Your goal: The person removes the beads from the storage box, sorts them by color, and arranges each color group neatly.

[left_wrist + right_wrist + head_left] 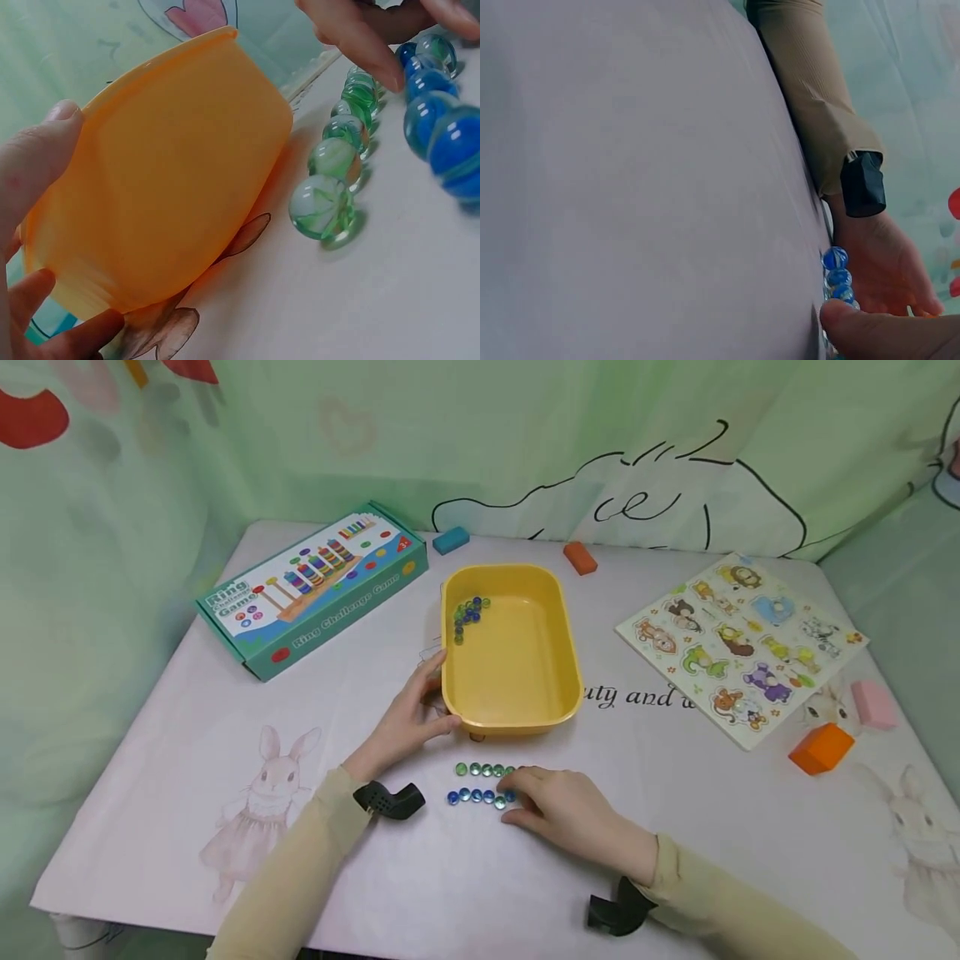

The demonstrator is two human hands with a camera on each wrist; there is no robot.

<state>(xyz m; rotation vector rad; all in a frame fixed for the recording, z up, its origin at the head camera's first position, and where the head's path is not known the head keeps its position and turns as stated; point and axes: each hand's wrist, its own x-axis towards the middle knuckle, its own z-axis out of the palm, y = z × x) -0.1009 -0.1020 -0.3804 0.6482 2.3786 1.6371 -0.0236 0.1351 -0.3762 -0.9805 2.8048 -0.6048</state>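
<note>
So the left hand [408, 720] is gripping the near left corner of the yellow tub [525, 710], thumb on the rim and fingers curled under the wall, which the left wrist view shows pretty clearly. The tub sits mid-counter with a small cluster of marbles [468, 613] in its far left corner. Just in front of it on the pink counter [225, 827] there's a row of green marbles [480, 769] and, right beside that, a row of blue marbles [472, 796]. The right hand [566, 814] rests at the right end of both rows with fingertips bent down onto the last marbles; can't really tell if it's pinching one or just touching.
</note>
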